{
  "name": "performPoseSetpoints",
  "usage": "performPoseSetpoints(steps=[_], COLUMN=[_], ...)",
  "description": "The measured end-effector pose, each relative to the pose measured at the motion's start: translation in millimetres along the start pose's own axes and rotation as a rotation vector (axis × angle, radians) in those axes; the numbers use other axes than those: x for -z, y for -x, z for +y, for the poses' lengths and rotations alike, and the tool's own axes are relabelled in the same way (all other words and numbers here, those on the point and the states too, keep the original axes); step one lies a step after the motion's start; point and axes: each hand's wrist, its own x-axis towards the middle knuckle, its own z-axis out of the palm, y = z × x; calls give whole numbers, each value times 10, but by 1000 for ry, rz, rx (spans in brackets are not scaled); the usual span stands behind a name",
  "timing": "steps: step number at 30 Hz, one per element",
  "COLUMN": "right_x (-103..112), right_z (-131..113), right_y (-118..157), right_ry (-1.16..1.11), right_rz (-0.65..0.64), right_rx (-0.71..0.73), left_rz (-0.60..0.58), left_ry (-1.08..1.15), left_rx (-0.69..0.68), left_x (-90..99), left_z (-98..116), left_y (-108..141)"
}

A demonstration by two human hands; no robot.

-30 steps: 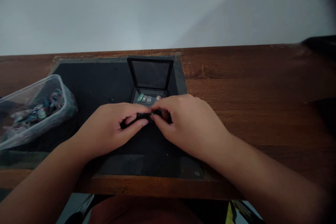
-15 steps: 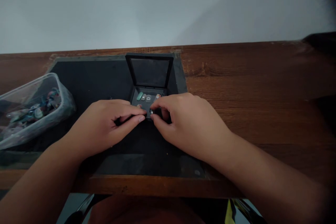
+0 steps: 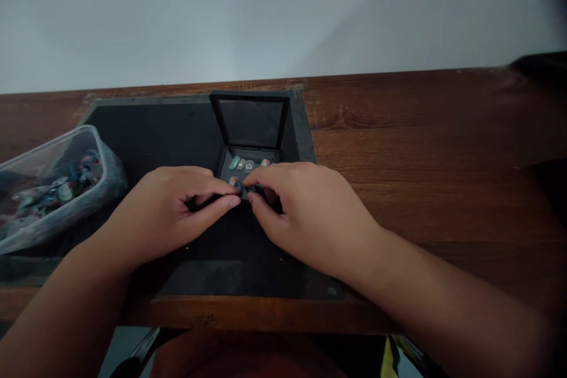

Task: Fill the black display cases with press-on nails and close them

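Observation:
A small black case (image 3: 224,159) stands on a dark mat with its framed clear lid (image 3: 250,124) raised. Inside lie several small glossy pieces like press-on nails: a teal one (image 3: 234,163), a grey one with a heart outline (image 3: 248,166), and others partly covered. My left hand (image 3: 188,201) is closed, thumb and index fingertip pinching at the case's front edge. Over the case's front right part, my right hand (image 3: 305,207) pinches a small dark, shiny nail-like piece (image 3: 252,189), mostly hidden by the fingertips. The case's right side is behind this hand.
To the left, a clear plastic tub (image 3: 104,156) holds many small wrapped bits. The dark mat (image 3: 155,130) lies on a brown wooden table (image 3: 420,147) against a pale wall (image 3: 177,18). Dark objects sit at the far right edge.
My right hand has shifted slightly left, with the small piece still between its fingertips. My left hand has moved a little left too. The lid stays raised.

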Motion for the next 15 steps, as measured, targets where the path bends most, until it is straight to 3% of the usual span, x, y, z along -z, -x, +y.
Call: performPoseSetpoints(steps=[15], right_x=[-23], right_z=[22], right_y=[-58], right_ry=[-150], right_rz=[-26], right_rx=[13], left_rz=[-18], left_ry=[43], left_rx=[-68], left_x=[-8], left_z=[-7], left_y=[-3])
